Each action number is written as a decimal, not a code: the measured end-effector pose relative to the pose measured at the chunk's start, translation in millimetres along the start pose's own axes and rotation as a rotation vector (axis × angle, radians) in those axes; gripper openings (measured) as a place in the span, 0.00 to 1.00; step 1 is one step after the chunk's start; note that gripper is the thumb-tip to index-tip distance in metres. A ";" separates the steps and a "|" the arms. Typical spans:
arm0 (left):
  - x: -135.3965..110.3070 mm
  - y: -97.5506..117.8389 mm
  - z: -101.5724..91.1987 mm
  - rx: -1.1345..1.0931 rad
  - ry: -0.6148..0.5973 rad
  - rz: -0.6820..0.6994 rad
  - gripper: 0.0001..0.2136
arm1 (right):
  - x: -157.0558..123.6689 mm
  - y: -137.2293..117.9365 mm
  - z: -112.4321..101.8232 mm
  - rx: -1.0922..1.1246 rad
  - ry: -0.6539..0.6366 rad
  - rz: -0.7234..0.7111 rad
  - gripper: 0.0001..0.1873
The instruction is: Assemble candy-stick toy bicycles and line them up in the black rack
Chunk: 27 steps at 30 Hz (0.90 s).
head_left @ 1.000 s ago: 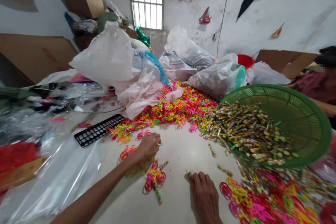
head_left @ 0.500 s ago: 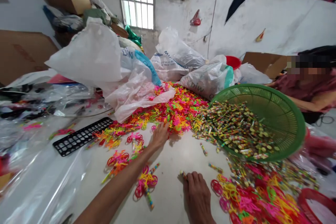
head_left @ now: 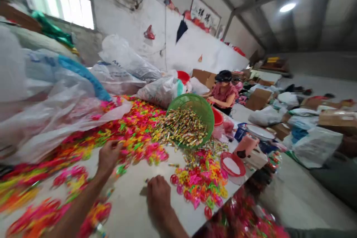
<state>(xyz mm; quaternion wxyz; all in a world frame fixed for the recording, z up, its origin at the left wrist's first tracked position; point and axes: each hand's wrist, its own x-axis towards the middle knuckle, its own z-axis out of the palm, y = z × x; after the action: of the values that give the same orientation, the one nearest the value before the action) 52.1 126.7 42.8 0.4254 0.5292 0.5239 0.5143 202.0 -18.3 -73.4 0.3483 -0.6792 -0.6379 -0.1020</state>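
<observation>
My left hand (head_left: 108, 159) is at the near edge of a heap of bright plastic toy pieces (head_left: 141, 122), its fingertips drawn together; blur hides what is between them. My right hand (head_left: 159, 196) rests on the white table (head_left: 126, 197), its fingers curled around a small candy-filled tube (head_left: 146, 181) whose end pokes out at the left. Beyond it, a tilted green basket (head_left: 205, 109) spills many similar tubes (head_left: 185, 126). Small clusters of plastic pieces (head_left: 74, 182) lie left of my left forearm, some with a tube among them.
Plastic sacks (head_left: 160, 91) stand behind the heap. More colourful pieces (head_left: 199, 178) and a red basket (head_left: 232, 164) lie at the right, near the table edge. A co-worker (head_left: 224, 95) sits beyond the green basket. Boxes and bags (head_left: 315, 141) crowd the floor at the right.
The view has swung to the right, bringing in more of the room. My left hand's spread fingers have drawn together at the heap. My right hand still holds the tube.
</observation>
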 end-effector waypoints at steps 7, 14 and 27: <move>-97.9 -30.5 -20.0 -0.400 -0.083 -0.371 0.16 | 5.9 -11.8 -44.1 1.015 -0.237 0.729 0.16; -159.1 -33.8 -26.0 -0.663 -0.166 -0.554 0.20 | 2.5 -42.9 -72.1 1.428 -0.525 0.848 0.14; -184.3 -39.9 -12.0 -0.616 -0.133 -0.501 0.23 | -12.9 -68.0 -61.9 1.382 -0.170 0.972 0.17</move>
<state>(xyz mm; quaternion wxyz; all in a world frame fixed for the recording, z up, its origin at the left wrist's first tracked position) 49.9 -53.6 -13.5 0.7093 0.2651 0.4292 0.4923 155.0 -69.7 -12.0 0.6409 -0.5178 -0.2181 0.5231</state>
